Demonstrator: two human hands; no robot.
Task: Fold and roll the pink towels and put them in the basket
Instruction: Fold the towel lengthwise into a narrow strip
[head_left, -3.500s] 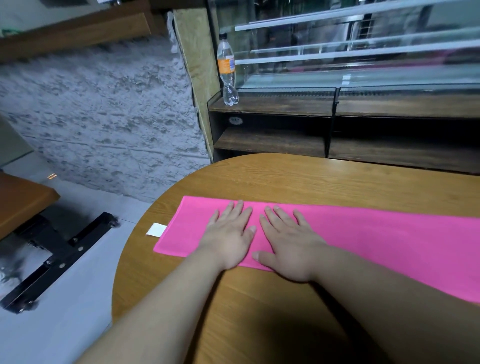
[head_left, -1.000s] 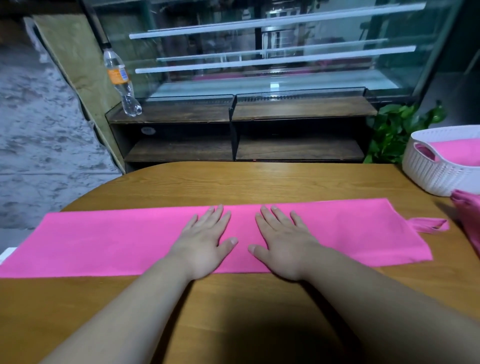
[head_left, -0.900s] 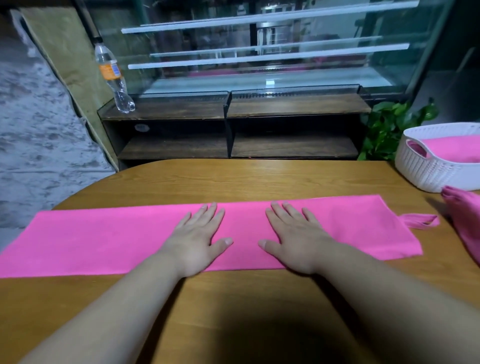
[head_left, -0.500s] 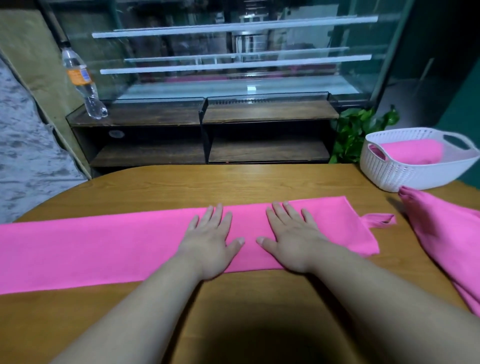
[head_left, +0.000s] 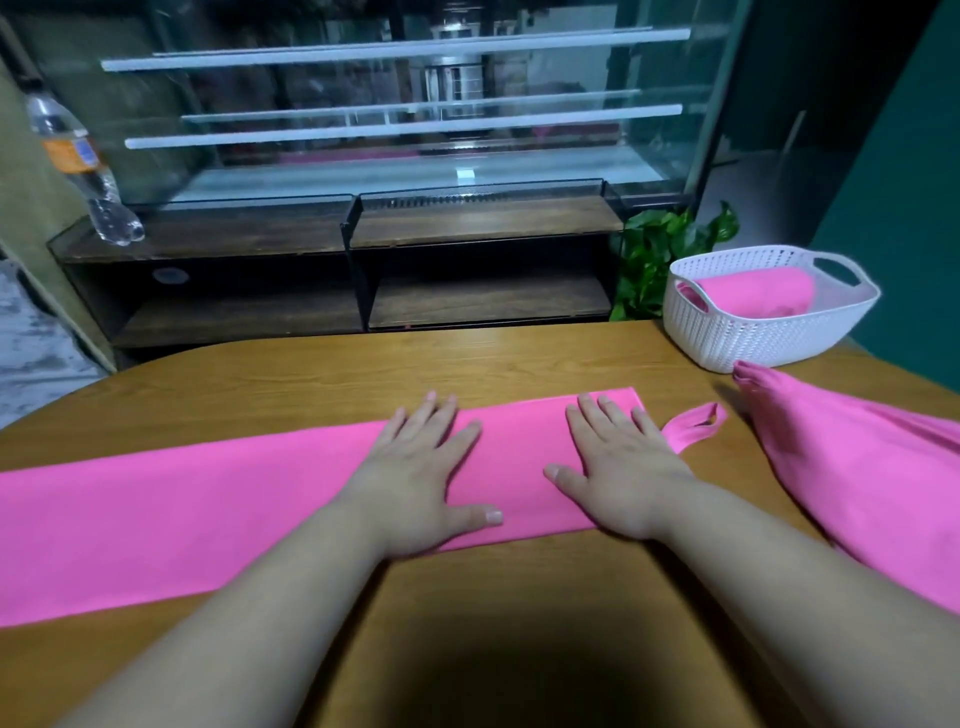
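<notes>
The pink towel (head_left: 182, 514) lay folded into a long, flat strip across the wooden table (head_left: 311, 384), running out of sight at the left and ending at the right, where a small hanging loop (head_left: 696, 428) stuck out flat on the wood. Both hands rested on the right part of the strip; the left hand (head_left: 415, 478) lay palm down with its fingers straight and a little spread, gripping nothing; the right hand (head_left: 621, 478) lay the same way close to the towel's right end, flat on the cloth and holding nothing, with its thumb pointing towards the left thumb across a gap of bare pink. A second pink towel (head_left: 857, 467) lay loose and unfolded at the table's right side, its far corner just beside the white plastic basket (head_left: 748, 338). The basket stood on the far right of the table with a rolled towel (head_left: 753, 299) inside. Behind the table stood a dark shelf unit (head_left: 467, 223) under a glass case (head_left: 415, 104); a clear bottle (head_left: 78, 166) with an orange label stood on its left end; a green plant (head_left: 654, 249) showed behind the basket.
</notes>
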